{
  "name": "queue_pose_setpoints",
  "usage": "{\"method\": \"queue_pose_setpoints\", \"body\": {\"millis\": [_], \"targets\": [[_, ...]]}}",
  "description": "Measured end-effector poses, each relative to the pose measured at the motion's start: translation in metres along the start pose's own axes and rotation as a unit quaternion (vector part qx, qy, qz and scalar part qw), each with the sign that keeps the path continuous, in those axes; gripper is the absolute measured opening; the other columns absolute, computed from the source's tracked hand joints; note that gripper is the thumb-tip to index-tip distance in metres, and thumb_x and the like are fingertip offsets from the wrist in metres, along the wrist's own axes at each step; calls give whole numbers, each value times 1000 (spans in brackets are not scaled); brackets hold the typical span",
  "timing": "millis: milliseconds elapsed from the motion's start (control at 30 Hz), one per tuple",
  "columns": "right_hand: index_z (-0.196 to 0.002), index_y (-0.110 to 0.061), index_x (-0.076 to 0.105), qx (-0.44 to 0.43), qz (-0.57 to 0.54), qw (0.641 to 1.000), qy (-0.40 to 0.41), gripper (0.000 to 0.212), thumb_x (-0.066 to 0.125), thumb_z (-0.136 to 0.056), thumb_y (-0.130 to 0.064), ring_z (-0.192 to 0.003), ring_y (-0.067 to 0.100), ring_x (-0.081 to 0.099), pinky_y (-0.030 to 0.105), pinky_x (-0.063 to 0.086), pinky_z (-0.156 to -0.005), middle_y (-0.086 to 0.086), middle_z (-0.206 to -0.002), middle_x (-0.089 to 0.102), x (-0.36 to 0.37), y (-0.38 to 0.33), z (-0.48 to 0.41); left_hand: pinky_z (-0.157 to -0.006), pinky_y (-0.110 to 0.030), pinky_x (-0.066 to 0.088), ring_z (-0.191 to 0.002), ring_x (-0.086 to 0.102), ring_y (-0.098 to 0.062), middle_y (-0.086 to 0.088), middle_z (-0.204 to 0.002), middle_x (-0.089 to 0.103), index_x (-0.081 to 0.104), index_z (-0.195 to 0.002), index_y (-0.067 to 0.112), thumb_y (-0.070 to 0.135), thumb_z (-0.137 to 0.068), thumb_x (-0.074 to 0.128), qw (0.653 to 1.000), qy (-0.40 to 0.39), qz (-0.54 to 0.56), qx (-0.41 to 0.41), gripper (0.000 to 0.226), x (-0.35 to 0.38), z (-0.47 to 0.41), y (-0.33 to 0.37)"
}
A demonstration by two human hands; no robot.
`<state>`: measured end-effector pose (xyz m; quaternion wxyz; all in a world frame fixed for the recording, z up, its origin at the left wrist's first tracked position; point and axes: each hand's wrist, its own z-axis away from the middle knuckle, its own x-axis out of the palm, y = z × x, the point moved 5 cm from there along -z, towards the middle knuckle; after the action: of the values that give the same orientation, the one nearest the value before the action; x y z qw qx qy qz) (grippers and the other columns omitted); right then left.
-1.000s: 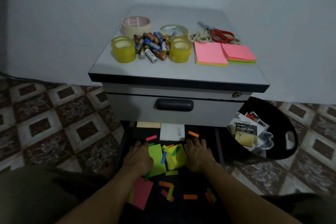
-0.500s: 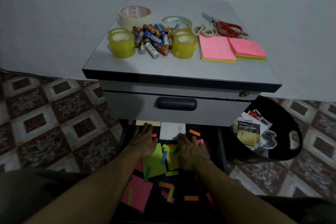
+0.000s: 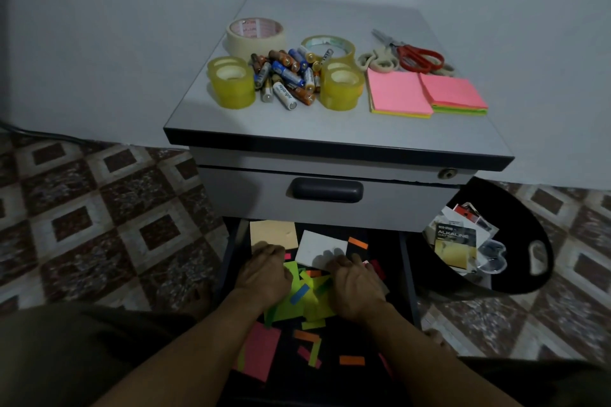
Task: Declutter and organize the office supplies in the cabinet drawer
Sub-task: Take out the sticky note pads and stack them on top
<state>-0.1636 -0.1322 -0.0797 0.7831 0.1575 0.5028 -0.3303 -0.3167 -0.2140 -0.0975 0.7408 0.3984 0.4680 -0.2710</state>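
Black drawer, pulled out lengthwise toward us, holds loose notes and strips lying every way. Our left grip and right grip rest palm-down on them, fingers bent; whether they pinch anything we cannot tell. The bin alongside holds packaging. Tape, batteries and scissors crowd the worktop.

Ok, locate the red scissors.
Head view: red scissors lie back right on the cabinet top, behind the pink note pads, beside the beige scissors.
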Motion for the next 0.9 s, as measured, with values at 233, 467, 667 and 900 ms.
{"method": "queue_pose_setpoints", "body": {"millis": [233, 467, 667, 900], "targets": [[-155, -14, 16, 24, -77, 996, 23, 71, 49, -94, -31, -139, 32, 27, 51, 31, -113, 11, -154, 28, -7, 3, -11, -112, -32, 36, -134, 39, -22, -7, -140, 43, 53, -133, 9, 19, -96, 49, 997, 55, 41, -21, 39, -8, -8, 1], [-158, -17, 2, 70, -127, 989, 3, 77, 47, -97, -30, -145, 37, 14, 53, 22, -116, 5, -165, 2, -7, 16, -31, -104, -39, 43, -136, 40, -34, -19, -155, 28, 26, -151, 3, 3, -92, 52, 991, -4, -13, -129, 64, -10, -23, -9], [-156, -15, 10, 100, -158, 982, 1, 74, 49, -98, -38, -148, 38, 12, 50, 22, -119, 15, -162, 8, -2, 22, -41, -100, -39, 48, -127, 53, -33, -24, -145, 41, 23, -150, -5, 8, -101, 46, 976, 12, 11, -217, 56, -2, -29, -9], [-154, -12, 22, 153, -226, 962, 5, 70, 53, -97, -39, -146, 39, 16, 40, 20, -120, 20, -160, 14, 1, 34, -43, -98, -37, 49, -126, 56, -28, -14, -137, 57, 48, -139, 0, 13, -98, 57, 978, 21, -2, -209, 44, -7, -33, -10]]}}
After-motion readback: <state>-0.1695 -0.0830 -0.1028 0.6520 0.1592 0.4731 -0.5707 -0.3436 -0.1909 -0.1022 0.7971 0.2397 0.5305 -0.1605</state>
